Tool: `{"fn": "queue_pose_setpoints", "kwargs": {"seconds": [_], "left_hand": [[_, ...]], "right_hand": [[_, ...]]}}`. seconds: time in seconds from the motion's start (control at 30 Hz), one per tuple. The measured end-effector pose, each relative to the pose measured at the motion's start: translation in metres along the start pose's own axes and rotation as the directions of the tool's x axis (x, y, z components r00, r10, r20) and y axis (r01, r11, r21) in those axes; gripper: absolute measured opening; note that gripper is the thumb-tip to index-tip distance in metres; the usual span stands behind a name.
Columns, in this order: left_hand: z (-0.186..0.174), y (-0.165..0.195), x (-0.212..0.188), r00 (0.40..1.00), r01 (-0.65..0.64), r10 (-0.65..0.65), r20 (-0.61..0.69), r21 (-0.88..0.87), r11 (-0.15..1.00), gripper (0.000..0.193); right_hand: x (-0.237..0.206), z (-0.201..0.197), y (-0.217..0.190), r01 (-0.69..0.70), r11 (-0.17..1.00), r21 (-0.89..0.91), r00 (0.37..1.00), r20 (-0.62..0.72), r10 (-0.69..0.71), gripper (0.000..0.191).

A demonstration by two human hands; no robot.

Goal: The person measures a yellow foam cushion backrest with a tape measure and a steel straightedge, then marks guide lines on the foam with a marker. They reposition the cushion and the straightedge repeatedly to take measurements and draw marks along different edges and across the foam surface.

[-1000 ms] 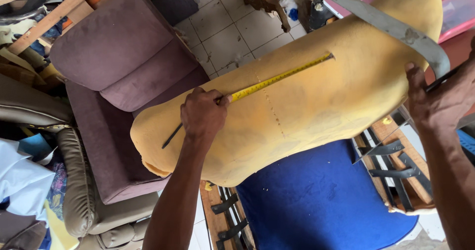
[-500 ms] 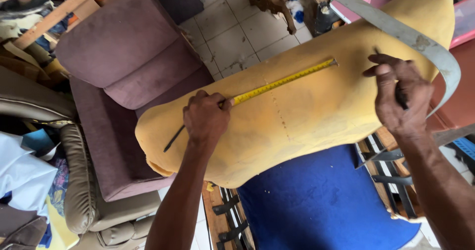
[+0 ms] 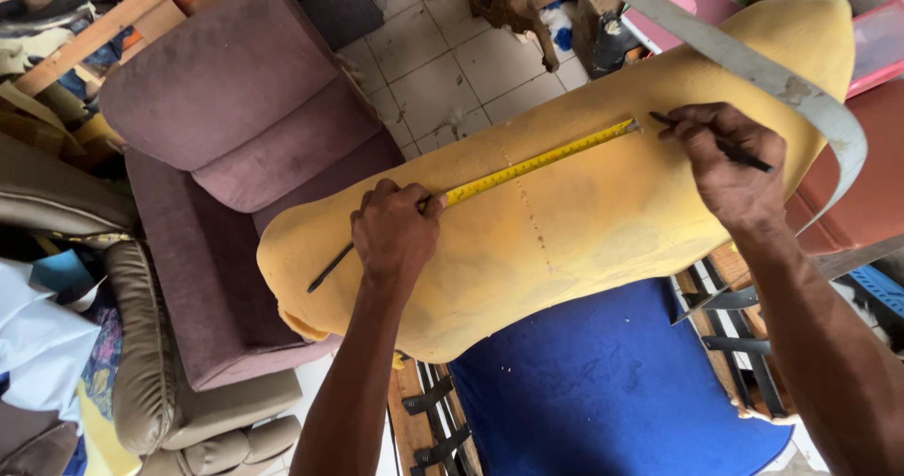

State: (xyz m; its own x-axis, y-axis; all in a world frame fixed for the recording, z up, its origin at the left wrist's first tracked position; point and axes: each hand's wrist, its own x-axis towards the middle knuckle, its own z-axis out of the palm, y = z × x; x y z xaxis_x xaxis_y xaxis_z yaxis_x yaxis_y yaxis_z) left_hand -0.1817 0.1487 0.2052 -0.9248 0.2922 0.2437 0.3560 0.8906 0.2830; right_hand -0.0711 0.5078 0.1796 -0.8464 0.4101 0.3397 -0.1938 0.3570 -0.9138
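Foam [image 3: 584,241] lies across blue cushion [image 3: 603,391], beside purple armchair [image 3: 235,156]. Left hand [image 3: 395,231] closed, pressing yellow tape [image 3: 537,162] flat on foam. Right hand [image 3: 725,161] pinches pen [image 3: 711,142], tip on foam at tape's far end.

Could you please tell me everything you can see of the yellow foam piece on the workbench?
The foam is a long, thick, mustard-yellow slab with rounded ends, lying slantwise from lower left to upper right over a blue cushion. Its surface looks soft, stained and slightly dented, with a faint dotted line across the middle. A yellow tape is stretched along it; the left hand pins the tape down, while the right hand puts a dark pen to the tape's far end. A grey strap arcs over its upper end.
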Motion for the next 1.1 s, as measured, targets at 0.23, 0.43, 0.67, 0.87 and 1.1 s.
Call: {"fn": "queue_pose_setpoints", "kwargs": {"seconds": [0.23,0.43,0.67,0.87,1.1], "left_hand": [[0.001,0.003,0.001,1.000,0.006,-0.006,0.015,0.012,1.000,0.025],[0.001,0.004,0.000,1.000,0.009,-0.009,0.018,0.006,1.000,0.023],[0.000,0.004,0.003,1.000,0.006,-0.006,0.015,0.001,1.000,0.022],[0.002,0.005,0.001,1.000,-0.014,0.014,-0.008,0.020,1.000,0.022],[0.005,0.001,0.000,0.999,-0.036,0.036,-0.013,0.020,0.999,0.021]], "right_hand": [[0.007,0.008,-0.007,-0.112,0.984,-0.135,0.993,0.005,0.114,0.018],[0.002,0.008,-0.023,0.007,0.971,-0.237,0.998,0.058,0.008,0.017],[-0.013,0.002,-0.037,0.176,0.890,-0.420,0.983,0.032,-0.180,0.018],[-0.009,0.003,-0.028,0.186,0.893,-0.411,0.982,0.104,-0.157,0.023],[-0.059,-0.040,-0.032,-0.135,0.851,-0.508,0.941,-0.334,-0.050,0.023]]}}
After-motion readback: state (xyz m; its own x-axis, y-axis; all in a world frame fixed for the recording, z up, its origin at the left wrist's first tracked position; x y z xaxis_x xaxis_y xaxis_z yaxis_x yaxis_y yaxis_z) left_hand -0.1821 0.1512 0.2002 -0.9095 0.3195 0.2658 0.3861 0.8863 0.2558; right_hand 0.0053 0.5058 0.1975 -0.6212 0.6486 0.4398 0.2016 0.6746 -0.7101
